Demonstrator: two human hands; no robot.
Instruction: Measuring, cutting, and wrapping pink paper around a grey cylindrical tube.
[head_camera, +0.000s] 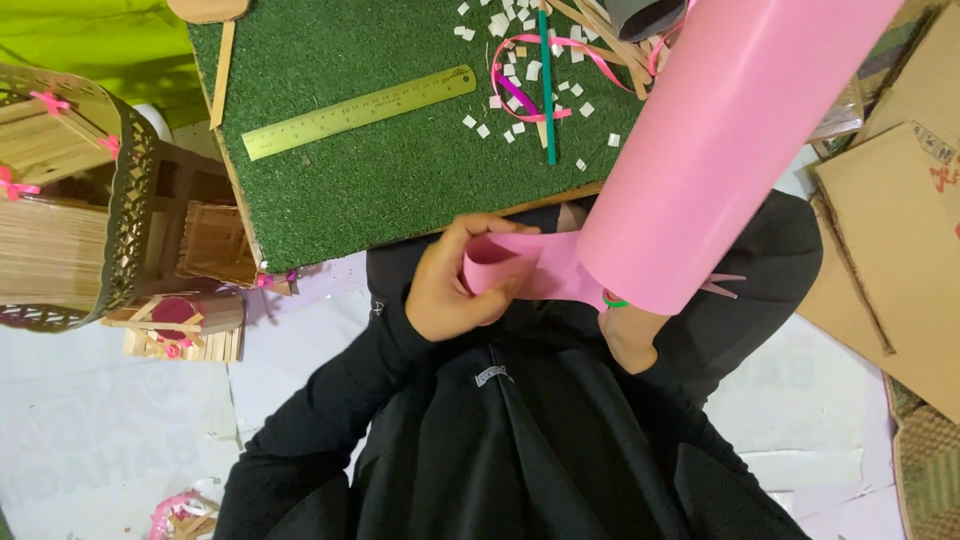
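A large roll of pink paper (730, 130) slants from the top right down to my lap. My left hand (455, 285) pinches a curled strip of pink paper (500, 262) that comes off the roll's lower end. My right hand (632, 335) is mostly hidden under the roll; it grips scissors (722, 284) whose green handle and blade tips peek out by the roll's edge. Both arms wear black sleeves.
A board covered in green artificial turf (380, 150) lies ahead with a metal ruler (358, 112), a green stick, pink ribbon (545, 75) and several white paper bits. Stick-built craft houses (60, 200) stand at left. Cardboard sheets (890, 230) lie at right.
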